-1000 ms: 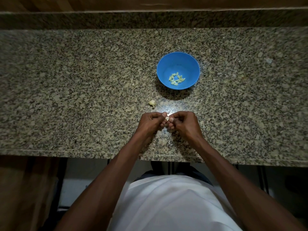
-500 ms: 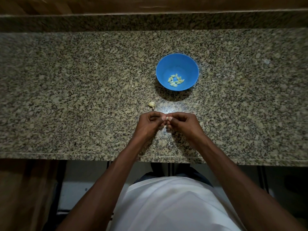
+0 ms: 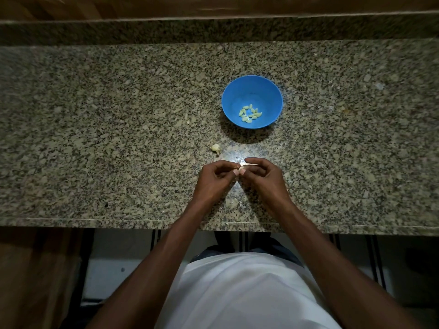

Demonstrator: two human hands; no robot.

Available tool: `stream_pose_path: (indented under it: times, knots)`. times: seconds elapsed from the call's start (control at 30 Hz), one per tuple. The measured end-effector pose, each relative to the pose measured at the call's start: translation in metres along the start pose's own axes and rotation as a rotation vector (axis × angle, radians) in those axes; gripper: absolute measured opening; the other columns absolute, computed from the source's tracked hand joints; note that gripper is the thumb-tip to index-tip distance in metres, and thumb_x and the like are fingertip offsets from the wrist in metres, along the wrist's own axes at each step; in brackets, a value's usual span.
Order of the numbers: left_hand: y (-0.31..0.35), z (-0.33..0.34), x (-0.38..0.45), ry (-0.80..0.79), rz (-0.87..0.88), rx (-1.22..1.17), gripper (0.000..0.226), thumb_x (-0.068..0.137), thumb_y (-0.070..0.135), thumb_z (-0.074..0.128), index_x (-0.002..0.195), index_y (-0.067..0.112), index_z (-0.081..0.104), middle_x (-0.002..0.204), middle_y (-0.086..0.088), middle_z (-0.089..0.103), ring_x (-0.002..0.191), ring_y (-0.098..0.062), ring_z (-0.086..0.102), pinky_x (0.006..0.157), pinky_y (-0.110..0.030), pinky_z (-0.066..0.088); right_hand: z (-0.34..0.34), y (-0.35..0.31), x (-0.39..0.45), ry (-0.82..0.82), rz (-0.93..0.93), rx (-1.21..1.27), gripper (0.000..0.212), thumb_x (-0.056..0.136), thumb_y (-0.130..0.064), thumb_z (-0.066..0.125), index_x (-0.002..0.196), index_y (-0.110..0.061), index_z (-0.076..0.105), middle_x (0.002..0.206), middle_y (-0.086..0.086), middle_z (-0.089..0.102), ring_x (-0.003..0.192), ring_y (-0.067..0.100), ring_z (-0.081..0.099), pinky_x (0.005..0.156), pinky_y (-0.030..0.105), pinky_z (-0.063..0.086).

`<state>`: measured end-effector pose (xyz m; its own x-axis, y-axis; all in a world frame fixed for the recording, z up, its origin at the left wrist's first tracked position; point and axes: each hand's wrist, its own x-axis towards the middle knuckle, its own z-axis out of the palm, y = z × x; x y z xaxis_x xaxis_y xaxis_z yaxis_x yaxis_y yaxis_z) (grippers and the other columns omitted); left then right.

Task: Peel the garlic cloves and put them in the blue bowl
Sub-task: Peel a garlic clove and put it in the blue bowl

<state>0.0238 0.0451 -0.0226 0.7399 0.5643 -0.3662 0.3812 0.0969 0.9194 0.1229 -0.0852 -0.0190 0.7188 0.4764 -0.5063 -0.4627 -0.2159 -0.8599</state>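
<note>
Right now both hands meet low over the granite bench (image 3: 95, 138), just on the person's side of the blue bowl (image 3: 273, 96). The left hand (image 3: 213, 180) and the right hand (image 3: 263, 176) each pinch the same garlic clove (image 3: 244, 166) between curled fingertips, a pale sliver of it or of its skin showing between them. The bowl, beyond the hands, already holds a small heap of peeled cloves (image 3: 250, 113), and one more unpeeled clove (image 3: 216, 148) lies on the bench between bowl and hands, slightly to the left. A clove like this is probably very light and firm, with a dry, papery skin that tears easily; once bare it is likely a bit tacky or slick. I would judge the best hold to be at the two ends, one hand steadying the body while the other's nail lifts the skin at the tip. Squeezing hard risks it shooting out.
</note>
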Motion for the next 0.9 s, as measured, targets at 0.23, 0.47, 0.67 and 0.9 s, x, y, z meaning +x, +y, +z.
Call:
stream_pose_path:
  times: [0.23, 0.47, 0.67, 0.9]
  knots:
    - [0.0024, -0.0062, -0.0018, -0.030, 0.057, 0.017, 0.017, 0.093, 0.020, 0.079, 0.107, 0.010, 0.080, 0.099, -0.001, 0.081, 0.096, -0.016, 0.077, 0.088, -0.036, 0.063, -0.0042, -0.0045, 0.0008, -0.002, -0.147, -0.178, 0.024, 0.081, -0.018, 0.091, 0.100, -0.013, 0.077, 0.091, 0.006, 0.079, 0.085, 0.022, 0.079, 0.076, 0.040, 0.066]
    - [0.0019, -0.0047, 0.0010, -0.006, 0.076, 0.028, 0.013, 0.096, 0.016, 0.076, 0.107, 0.010, 0.077, 0.097, -0.004, 0.079, 0.094, -0.020, 0.077, 0.088, -0.045, 0.064, -0.0056, -0.0079, 0.0002, -0.053, -0.117, -0.051, 0.021, 0.087, -0.009, 0.084, 0.106, -0.002, 0.080, 0.095, 0.012, 0.081, 0.091, 0.030, 0.079, 0.083, 0.044, 0.065]
    - [0.0033, -0.0008, -0.0002, 0.046, 0.092, 0.075, 0.011, 0.094, 0.018, 0.078, 0.103, 0.011, 0.078, 0.094, 0.001, 0.079, 0.090, -0.012, 0.076, 0.085, -0.039, 0.064, -0.0063, -0.0071, -0.0014, -0.126, -0.064, 0.019, 0.023, 0.087, -0.009, 0.084, 0.109, -0.003, 0.080, 0.103, 0.012, 0.080, 0.100, 0.026, 0.078, 0.086, 0.035, 0.062]
    - [0.0040, -0.0014, -0.0048, -0.006, 0.086, 0.063, 0.014, 0.097, 0.017, 0.074, 0.109, 0.011, 0.080, 0.099, 0.001, 0.080, 0.096, -0.012, 0.077, 0.090, -0.039, 0.063, -0.0081, -0.0067, -0.0032, -0.082, -0.087, -0.019, 0.022, 0.084, -0.011, 0.087, 0.104, -0.004, 0.080, 0.099, 0.011, 0.081, 0.097, 0.026, 0.078, 0.089, 0.039, 0.063]
